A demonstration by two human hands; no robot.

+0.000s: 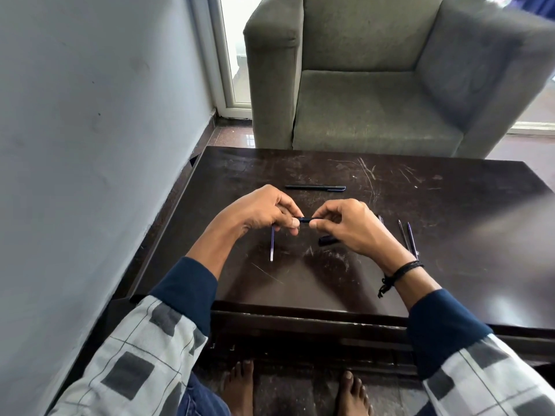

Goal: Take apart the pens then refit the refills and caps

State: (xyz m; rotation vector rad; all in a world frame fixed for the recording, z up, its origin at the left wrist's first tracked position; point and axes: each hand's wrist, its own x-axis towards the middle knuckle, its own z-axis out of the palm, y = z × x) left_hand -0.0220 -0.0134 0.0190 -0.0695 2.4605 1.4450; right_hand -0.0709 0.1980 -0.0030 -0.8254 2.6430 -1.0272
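Both the left hand [264, 213] and the right hand [342, 225] pinch shut on a dark pen barrel [306, 219] above the counter [450, 205] middle; light, stiff, probably slick plastic, best gripped near each end. A refill [272, 244] lies below, a whole pen [315, 187] toward the far edge

The things are carried by a dark brown, rectangular wooden table [450, 235] whose glossy top is marked with pale scratches, most thickly near the far edge and at the middle. A whole, capped dark blue pen [315, 187] is laid crosswise near the far side. A thin, clear plastic refill with blue ink [272, 246] is laid lengthwise on the left of the middle. A short, black pen cap [328, 240] is seen just right of the middle. Two more thin refills [409, 239] are laid side by side, slightly slanted, further to the right.
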